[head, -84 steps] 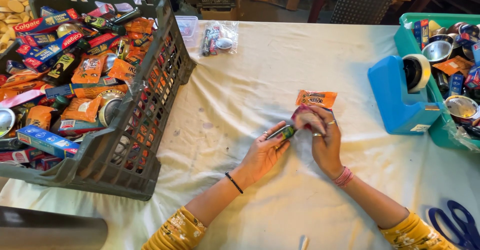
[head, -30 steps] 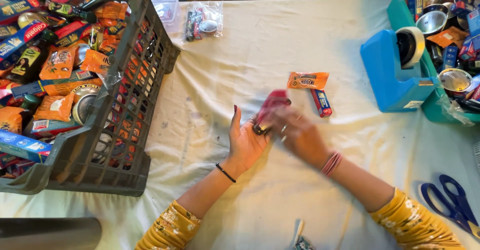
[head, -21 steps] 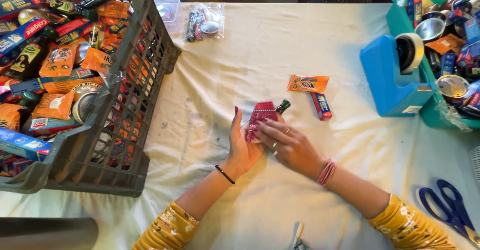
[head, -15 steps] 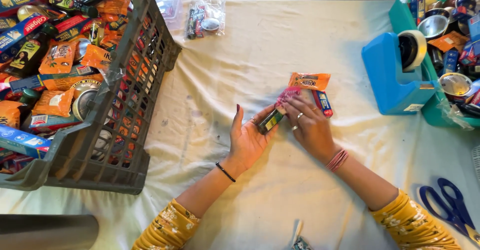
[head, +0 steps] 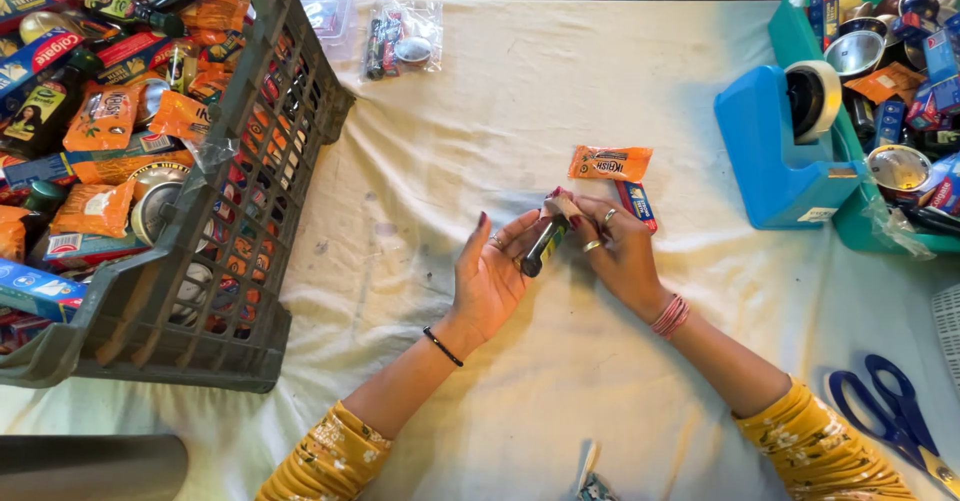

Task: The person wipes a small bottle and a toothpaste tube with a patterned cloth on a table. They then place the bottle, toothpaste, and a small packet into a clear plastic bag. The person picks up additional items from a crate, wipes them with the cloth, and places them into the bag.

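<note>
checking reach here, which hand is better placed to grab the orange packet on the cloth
Right. The right hand lies just below the orange packet, fingers pointing toward it, though it pinches the small bottle. The left hand is open but farther off.

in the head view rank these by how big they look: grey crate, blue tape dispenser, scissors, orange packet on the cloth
1. grey crate, by far the largest.
2. blue tape dispenser.
3. scissors, partly cut off at the frame edge and nearer the camera, so this rank is unsure.
4. orange packet, the smallest, lying just beyond the right hand.
</note>
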